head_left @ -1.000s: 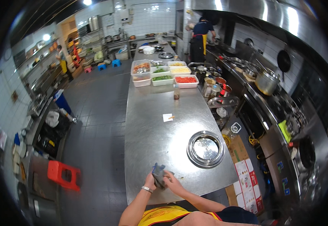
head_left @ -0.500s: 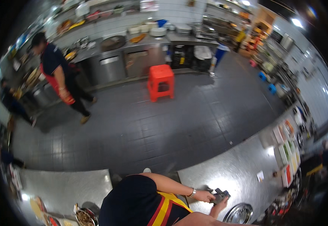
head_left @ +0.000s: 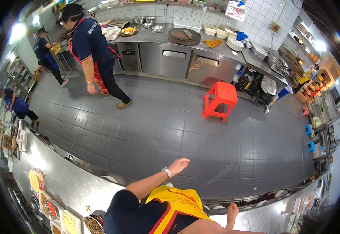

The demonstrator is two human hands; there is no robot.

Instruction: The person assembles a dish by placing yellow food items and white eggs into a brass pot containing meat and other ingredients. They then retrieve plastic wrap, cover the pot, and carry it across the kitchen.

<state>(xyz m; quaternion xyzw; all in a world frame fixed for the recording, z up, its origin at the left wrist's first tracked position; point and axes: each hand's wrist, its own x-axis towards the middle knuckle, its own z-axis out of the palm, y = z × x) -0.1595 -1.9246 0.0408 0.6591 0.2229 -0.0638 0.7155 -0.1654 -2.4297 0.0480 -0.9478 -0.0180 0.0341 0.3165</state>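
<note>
My left hand, with a silver watch at its wrist, is stretched out over the grey floor. It holds nothing, and its fingers look loosely bent and partly apart. Near the right-hand steel counter, my right hand is raised with its fingers curled in, and nothing shows in it. Between my arms hangs my yellow apron with red trim. To my left, a steel counter bears a white tray of yellow food, a container of red food and a metal pot with brown pieces.
A red plastic stool stands on the tiled floor. A person in a dark shirt walks at the left; other people are farther off. Against the back wall, a steel counter holds a round chopping board with a cleaver on it, and several white tubs.
My view has swung left. My hands were together around a dark object above the right counter; now they are apart and that object is out of sight. The walking person shows nearer.
</note>
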